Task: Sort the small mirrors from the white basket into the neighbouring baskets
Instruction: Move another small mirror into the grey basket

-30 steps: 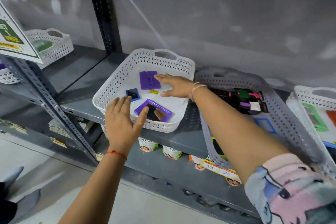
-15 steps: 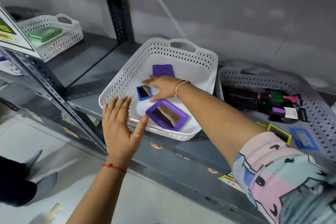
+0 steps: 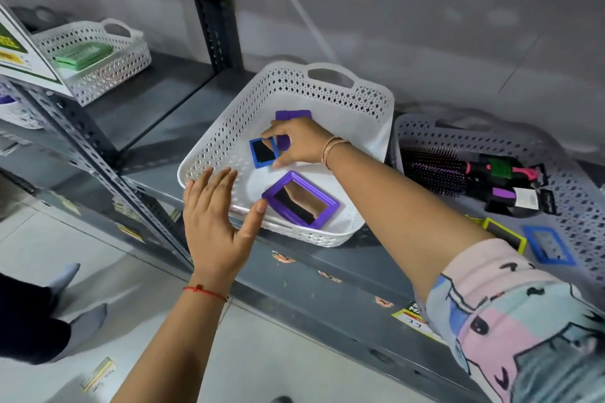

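Observation:
The white basket (image 3: pixel 330 93) sits on the grey shelf. Inside it lie a small blue-framed mirror (image 3: pixel 262 154), a larger purple-framed mirror (image 3: pixel 301 199) near the front rim, and a purple piece (image 3: pixel 291 116) at the back, partly hidden. My right hand (image 3: pixel 299 144) reaches into the basket and pinches the blue mirror by its right edge, tilting it up. My left hand (image 3: pixel 216 216) hovers open at the basket's front left rim, thumb tip near the purple mirror's corner.
A grey basket (image 3: pixel 556 173) to the right holds hairbrushes plus yellow and blue mirrors. Another white basket (image 3: pixel 98 56) with a green item stands on the left shelf bay. A slotted upright post (image 3: pixel 209 3) separates the bays. A person's feet (image 3: pixel 75 304) show at lower left.
My right hand has closed its fingers on the blue mirror and tipped it up off the basket floor. My left hand stayed near the front rim.

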Tool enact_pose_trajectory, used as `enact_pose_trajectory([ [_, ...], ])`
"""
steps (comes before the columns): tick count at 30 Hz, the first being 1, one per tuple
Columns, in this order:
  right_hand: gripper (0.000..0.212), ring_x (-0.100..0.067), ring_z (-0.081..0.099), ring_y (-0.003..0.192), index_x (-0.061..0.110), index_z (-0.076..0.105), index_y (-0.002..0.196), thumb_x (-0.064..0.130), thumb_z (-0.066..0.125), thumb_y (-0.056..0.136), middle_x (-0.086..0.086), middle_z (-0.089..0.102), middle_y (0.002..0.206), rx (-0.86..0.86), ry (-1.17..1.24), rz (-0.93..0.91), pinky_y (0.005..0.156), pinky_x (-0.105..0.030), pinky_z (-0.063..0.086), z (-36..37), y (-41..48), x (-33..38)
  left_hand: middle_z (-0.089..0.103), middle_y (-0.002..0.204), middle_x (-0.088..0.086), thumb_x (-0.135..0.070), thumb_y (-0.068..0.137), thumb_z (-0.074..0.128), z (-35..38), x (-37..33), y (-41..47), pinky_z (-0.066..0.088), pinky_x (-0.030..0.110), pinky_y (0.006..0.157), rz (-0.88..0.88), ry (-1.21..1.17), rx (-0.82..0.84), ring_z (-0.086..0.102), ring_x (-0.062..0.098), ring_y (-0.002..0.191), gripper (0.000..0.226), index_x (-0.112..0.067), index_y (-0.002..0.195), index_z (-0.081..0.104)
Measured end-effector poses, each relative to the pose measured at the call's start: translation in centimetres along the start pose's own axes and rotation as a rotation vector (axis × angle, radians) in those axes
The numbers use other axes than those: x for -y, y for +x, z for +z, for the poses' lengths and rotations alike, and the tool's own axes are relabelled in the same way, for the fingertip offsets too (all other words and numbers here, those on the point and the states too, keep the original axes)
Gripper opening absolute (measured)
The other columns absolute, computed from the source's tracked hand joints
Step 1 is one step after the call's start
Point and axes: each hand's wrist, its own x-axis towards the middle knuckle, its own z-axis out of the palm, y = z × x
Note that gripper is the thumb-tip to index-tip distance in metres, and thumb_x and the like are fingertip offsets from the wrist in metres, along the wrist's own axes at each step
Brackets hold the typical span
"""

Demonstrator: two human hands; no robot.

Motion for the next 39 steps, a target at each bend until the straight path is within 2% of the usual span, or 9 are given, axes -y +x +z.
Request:
enact_pose_trajectory([
  [4,0.065,-0.02,0.046,0.129,0.014,0.057,0.127,0.009,0.079,0.067,-0.009,0.051,0.14,-0.107,0.094,0.038,0.102,-0.019,0.032,-1.4,-1.9,-0.6,0.061,0.122,0.018,-0.071,0.081,0.027,-0.2,-0.1,0.0,0.026,0.051,0.109,0.014,0.025,0.017,0.044,0.033,0.126,0.084,-0.001,0.115,0.059],
  [10,0.067,-0.017,0.042,0.134,0.008,0.055,0.127,-0.002,0.078,0.065,-0.01,0.049,0.141,-0.23,0.3,0.09,0.102,-0.01,0.023,-3.2,-7.0,-1.5,0.052,0.132,0.018,-0.061,0.077,0.035,-0.6,-1.6,-0.5,0.015,0.045,0.114,-0.035,0.022,0.033,0.033,0.031,0.133,0.076,-0.004,0.125,0.051],
  [16,0.065,-0.005,0.04,0.122,-0.002,0.052,0.128,-0.012,0.073,0.067,-0.012,0.05,0.139,-0.353,0.404,0.098,0.097,-0.002,0.023,-4.6,-13.8,-2.6,0.054,0.13,0.02,-0.06,0.078,0.033,-0.2,-4.7,-1.8,0.013,0.048,0.114,0.139,0.09,0.154,0.037,0.034,0.13,0.076,-0.003,0.123,0.053],
  [23,0.066,-0.012,0.035,0.135,-0.001,0.05,0.13,-0.016,0.068,0.068,-0.016,0.047,0.141,-0.452,0.417,0.2,0.116,-0.028,0.024,-6.0,-22.3,-4.7,0.061,0.119,0.021,-0.071,0.082,0.014,0.3,-5.7,-2.9,0.017,0.052,0.111,0.286,0.212,0.194,0.044,0.04,0.122,0.09,0.0,0.115,0.058],
  [26,0.066,-0.01,0.039,0.122,-0.006,0.047,0.13,-0.021,0.065,0.068,-0.02,0.049,0.138,-0.432,0.428,0.252,0.115,-0.029,0.028,-7.3,-26.1,-5.8,0.062,0.117,0.022,-0.072,0.082,0.014,0.5,-5.2,-2.9,0.018,0.052,0.111,0.303,0.222,0.188,0.044,0.04,0.121,0.091,0.001,0.114,0.058],
  [29,0.066,-0.01,0.041,0.118,-0.005,0.047,0.13,-0.021,0.065,0.069,-0.013,0.055,0.127,-0.358,0.353,0.382,0.101,-0.012,0.035,-8.4,-29.9,-7.3,0.062,0.117,0.023,-0.072,0.081,0.014,0.8,-5.5,-3.0,0.016,0.054,0.11,0.28,0.227,0.165,0.042,0.041,0.122,0.093,0.003,0.112,0.058],
  [32,0.063,-0.018,0.044,0.126,-0.002,0.05,0.129,-0.021,0.064,0.07,-0.012,0.055,0.13,-0.318,0.332,0.521,0.108,-0.024,0.035,-8.9,-33.2,-8.7,0.061,0.118,0.025,-0.071,0.081,0.015,1.3,-6.3,-3.3,0.011,0.053,0.112,0.267,0.223,0.152,0.038,0.041,0.126,0.093,0.005,0.112,0.058],
  [36,0.061,-0.031,0.045,0.13,0.004,0.056,0.126,-0.021,0.064,0.07,-0.013,0.053,0.137,-0.262,0.237,0.673,0.088,-0.015,0.045,-9.3,-36.3,-9.9,0.06,0.121,0.024,-0.07,0.082,0.015,1.9,-6.8,-3.9,0.005,0.049,0.113,0.275,0.237,0.151,0.036,0.04,0.128,0.091,0.005,0.113,0.057],
  [39,0.059,-0.034,0.047,0.128,0.005,0.059,0.124,-0.023,0.061,0.072,-0.013,0.054,0.137,-0.217,0.159,0.782,0.092,-0.028,0.046,-9.4,-37.4,-10.1,0.061,0.119,0.024,-0.069,0.083,0.016,2.2,-6.6,-3.9,0.004,0.047,0.113,0.282,0.243,0.137,0.037,0.04,0.127,0.09,0.005,0.112,0.058],
])
